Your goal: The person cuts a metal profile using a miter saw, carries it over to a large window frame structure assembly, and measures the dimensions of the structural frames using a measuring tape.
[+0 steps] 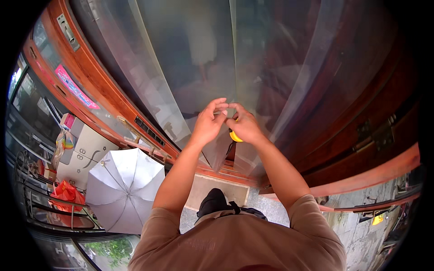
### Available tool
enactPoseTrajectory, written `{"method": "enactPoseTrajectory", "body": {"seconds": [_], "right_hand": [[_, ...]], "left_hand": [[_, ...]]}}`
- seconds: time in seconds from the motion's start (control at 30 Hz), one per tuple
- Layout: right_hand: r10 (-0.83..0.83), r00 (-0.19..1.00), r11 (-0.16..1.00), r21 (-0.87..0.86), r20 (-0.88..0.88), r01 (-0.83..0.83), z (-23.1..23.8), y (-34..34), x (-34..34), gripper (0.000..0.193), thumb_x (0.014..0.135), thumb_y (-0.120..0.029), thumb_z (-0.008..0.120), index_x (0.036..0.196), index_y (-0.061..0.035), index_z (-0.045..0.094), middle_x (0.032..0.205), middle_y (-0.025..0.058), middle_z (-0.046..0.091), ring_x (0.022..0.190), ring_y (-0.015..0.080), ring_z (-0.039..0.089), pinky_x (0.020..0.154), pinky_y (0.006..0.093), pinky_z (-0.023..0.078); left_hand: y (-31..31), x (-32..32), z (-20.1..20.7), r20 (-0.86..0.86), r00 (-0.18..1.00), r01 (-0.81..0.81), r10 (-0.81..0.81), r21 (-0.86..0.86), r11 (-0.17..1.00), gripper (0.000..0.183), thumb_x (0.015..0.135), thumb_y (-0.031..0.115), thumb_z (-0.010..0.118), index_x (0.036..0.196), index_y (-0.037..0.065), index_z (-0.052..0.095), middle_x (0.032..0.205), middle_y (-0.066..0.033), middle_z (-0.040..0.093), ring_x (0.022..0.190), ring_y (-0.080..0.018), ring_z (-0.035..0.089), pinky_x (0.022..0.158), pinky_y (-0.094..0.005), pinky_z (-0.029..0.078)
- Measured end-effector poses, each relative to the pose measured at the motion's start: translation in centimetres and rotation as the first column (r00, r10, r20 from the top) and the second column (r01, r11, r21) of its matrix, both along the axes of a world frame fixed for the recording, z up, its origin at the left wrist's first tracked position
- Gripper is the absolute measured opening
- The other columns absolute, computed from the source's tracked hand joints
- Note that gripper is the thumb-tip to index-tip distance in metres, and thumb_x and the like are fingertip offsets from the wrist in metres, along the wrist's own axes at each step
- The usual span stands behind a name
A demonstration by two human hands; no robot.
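Both arms reach forward to a doorway hung with clear plastic strips, a strip curtain [203, 58]. My right hand [246, 126] is closed round a yellow tape measure [234, 136], whose lower part shows below the palm with a dark wrist strap [229, 148] dangling from it. Close beside it, my left hand [209, 123] has its fingers stretched towards the right hand, the fingertips almost meeting. No tape blade can be made out between the hands. Both hands are in front of the curtain; whether the fingertips touch the plastic I cannot tell.
Reddish wooden door frames [113, 95] stand on both sides. At the left are an open silver umbrella [126, 187], a white cabinet [86, 149] and a red plastic bag [68, 195] by a black metal rack. A mat [226, 192] lies at the threshold.
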State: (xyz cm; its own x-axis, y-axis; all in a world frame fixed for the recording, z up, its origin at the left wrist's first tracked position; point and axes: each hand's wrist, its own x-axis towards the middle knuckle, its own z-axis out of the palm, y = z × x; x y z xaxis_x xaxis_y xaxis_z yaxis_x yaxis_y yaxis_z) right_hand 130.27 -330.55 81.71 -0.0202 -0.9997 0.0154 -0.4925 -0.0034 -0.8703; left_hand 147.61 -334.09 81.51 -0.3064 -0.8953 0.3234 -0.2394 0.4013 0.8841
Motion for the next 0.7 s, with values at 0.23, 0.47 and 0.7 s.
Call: {"method": "enactPoseTrajectory", "body": {"seconds": [0.23,0.47,0.7], "right_hand": [[-0.342,0.911,0.924,-0.093,0.232,0.37,-3.8,-18.8,-7.8,0.059,0.094,-0.029,0.075,0.146,-0.0063,0.059,0.105,0.0097,0.074,0.1,0.0239,0.071,0.091,0.0352,0.054],[-0.453,0.756,0.867,0.037,0.472,0.497,-2.4,-30.4,-19.5,0.023,0.101,-0.017,0.07,0.119,-0.0044,0.074,0.11,-0.0009,0.072,0.106,0.0092,0.062,0.094,0.025,0.046],[-0.171,0.882,0.963,-0.115,0.44,0.244,2.4,-38.6,-20.6,0.023,0.102,-0.011,0.071,0.123,-0.0031,0.071,0.092,-0.007,0.059,0.087,0.0034,0.052,0.079,0.0203,0.04]], "left_hand": [[-22.0,0.2,1.9,-0.287,0.872,-0.432,0.397,-0.069,0.899,0.057,0.103,0.002,0.066,0.156,0.008,0.049,0.154,-0.0148,0.059,0.143,-0.0242,0.052,0.118,-0.0355,0.04],[-40.7,3.6,8.4,-0.613,0.581,-0.779,0.535,-0.23,0.583,0.053,0.101,-0.001,0.063,0.151,0.005,0.05,0.149,-0.0148,0.058,0.134,-0.0236,0.054,0.113,-0.0359,0.043],[-51.7,2.8,12.6,-0.729,0.451,-0.892,0.514,-0.363,0.267,0.052,0.097,0.002,0.066,0.147,-0.002,0.049,0.14,-0.0141,0.053,0.125,-0.0246,0.052,0.111,-0.0386,0.041]]}}
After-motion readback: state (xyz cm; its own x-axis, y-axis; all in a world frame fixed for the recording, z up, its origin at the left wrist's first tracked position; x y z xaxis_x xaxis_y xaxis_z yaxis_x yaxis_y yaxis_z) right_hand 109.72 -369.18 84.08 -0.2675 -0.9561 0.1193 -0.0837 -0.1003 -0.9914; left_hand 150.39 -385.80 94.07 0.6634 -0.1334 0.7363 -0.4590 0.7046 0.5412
